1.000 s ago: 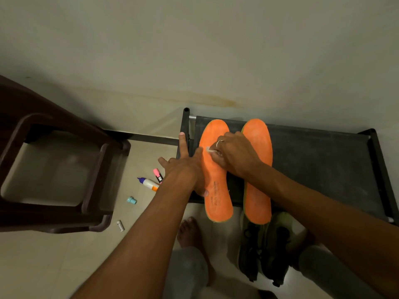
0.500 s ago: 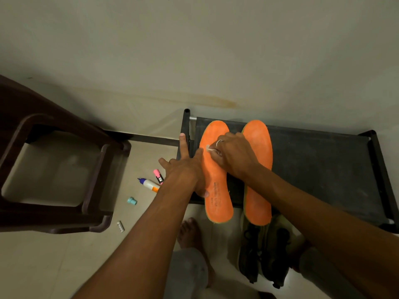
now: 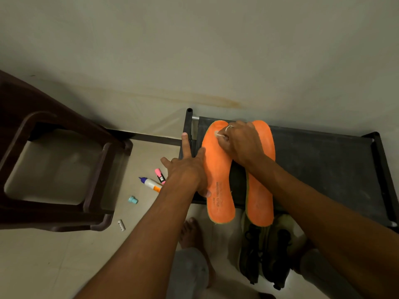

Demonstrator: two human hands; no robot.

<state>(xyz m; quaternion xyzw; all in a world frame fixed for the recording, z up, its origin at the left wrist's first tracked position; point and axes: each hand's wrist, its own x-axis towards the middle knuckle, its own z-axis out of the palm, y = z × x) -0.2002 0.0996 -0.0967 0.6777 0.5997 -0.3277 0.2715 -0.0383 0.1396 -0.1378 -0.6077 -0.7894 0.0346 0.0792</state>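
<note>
Two orange insoles lie side by side on a black rack shelf (image 3: 323, 160). My left hand (image 3: 187, 169) lies flat with straight fingers, pressing the left edge of the left insole (image 3: 220, 182). My right hand (image 3: 239, 141) pinches a small white wad (image 3: 217, 133) against the toe end of that insole. It partly covers the upper part of the right insole (image 3: 260, 201). A ring shows on one finger of my right hand.
A dark brown plastic chair (image 3: 54, 165) stands at the left. On the tiled floor lie a glue bottle (image 3: 150, 184), a pink highlighter (image 3: 159, 175), a teal cap (image 3: 133, 200) and a small white piece (image 3: 121, 225). A pair of dark shoes (image 3: 265, 253) sits below the rack, beside my bare foot (image 3: 191, 234).
My right hand has slid with the white wad up the left insole toward its toe end. My left hand stays in place.
</note>
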